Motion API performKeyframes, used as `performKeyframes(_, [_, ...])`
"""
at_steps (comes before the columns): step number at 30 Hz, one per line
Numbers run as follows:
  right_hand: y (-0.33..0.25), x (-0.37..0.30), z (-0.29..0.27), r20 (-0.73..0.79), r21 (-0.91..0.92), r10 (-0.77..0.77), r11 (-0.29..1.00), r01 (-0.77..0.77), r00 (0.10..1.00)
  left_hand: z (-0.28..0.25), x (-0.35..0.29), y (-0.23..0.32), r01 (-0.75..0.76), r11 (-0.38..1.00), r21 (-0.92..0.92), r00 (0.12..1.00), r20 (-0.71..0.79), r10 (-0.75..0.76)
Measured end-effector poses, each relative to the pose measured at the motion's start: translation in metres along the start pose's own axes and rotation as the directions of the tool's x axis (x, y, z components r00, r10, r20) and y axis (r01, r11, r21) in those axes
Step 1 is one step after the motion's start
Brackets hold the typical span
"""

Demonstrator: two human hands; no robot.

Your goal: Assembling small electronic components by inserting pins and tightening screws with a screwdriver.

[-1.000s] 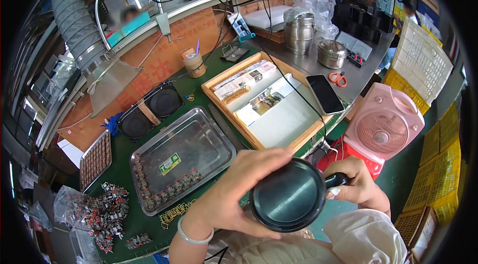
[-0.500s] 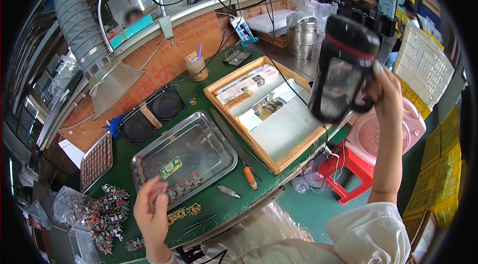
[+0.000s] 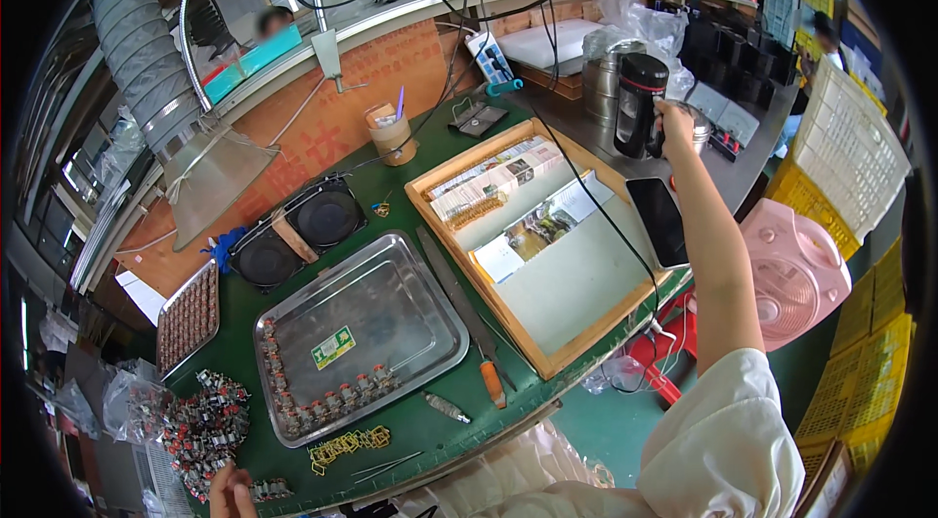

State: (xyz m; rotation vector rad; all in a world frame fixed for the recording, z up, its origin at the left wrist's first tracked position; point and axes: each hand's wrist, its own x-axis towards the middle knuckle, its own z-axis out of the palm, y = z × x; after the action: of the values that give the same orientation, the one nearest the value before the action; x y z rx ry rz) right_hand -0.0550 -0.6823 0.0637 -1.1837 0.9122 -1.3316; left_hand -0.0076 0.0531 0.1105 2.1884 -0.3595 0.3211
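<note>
My right hand (image 3: 672, 130) is closed around the handle of a black lidded travel mug (image 3: 637, 112) with a red band. The mug is upright at the dark metal counter, beside a steel canister (image 3: 600, 83). At the lower edge my left hand (image 3: 233, 495) shows only in part, its fingers loosely apart and apparently holding nothing. It is next to a heap of small metal parts with red bits (image 3: 207, 425). More such parts line two sides of a steel tray (image 3: 391, 274), which also holds a green and yellow card (image 3: 332, 347).
A wooden-framed box (image 3: 552, 308) with papers lies right of the tray, a phone (image 3: 658, 222) at its corner. Between them are a long blade (image 3: 445, 279) and an orange-handled tool (image 3: 490, 383). Yellow clips (image 3: 349, 447) and tweezers lie in front. A pink fan (image 3: 787, 274) stands right.
My right hand has carried the mug away from me and down to the far counter. My left hand has dropped from over the tray toward the lower left. The phone has come into view.
</note>
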Motion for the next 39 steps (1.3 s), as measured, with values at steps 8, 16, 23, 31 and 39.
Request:
performKeyframes(8, [0.047, 0.046, -0.012, 0.099, -0.063, 0.021, 0.998, -0.015, 0.995, -0.004, 0.004, -0.004, 0.052, 0.996, 0.072, 0.998, 0.043, -0.056])
performKeyframes(16, [0.031, 0.067, -0.007, 0.250, -0.944, -0.322, 0.129, 0.304, 0.913, 0.014, 0.002, 0.010, -0.048, 0.989, 0.137, 0.993, 0.112, 0.033])
performKeyframes(23, [-0.071, -0.069, -0.002, 0.358, -0.391, -0.755, 0.413, 0.823, 0.549, -0.001, -0.004, -0.012, -0.090, 0.990, 0.112, 0.988, 0.133, 0.075])
performKeyframes(31, [-0.091, -0.365, 0.033, 0.737, 0.473, -0.665, 0.376, 0.797, -0.123, -0.022, -0.038, -0.066, -0.094, 0.971, 0.220, 0.993, 0.089, 0.076])
performKeyframes(39, [-0.056, -0.562, 0.103, 0.799, 0.442, -0.163, 0.811, 0.383, -0.578, -0.004, -0.031, -0.126, -0.113, 0.873, 0.475, 0.991, -0.007, 0.132])
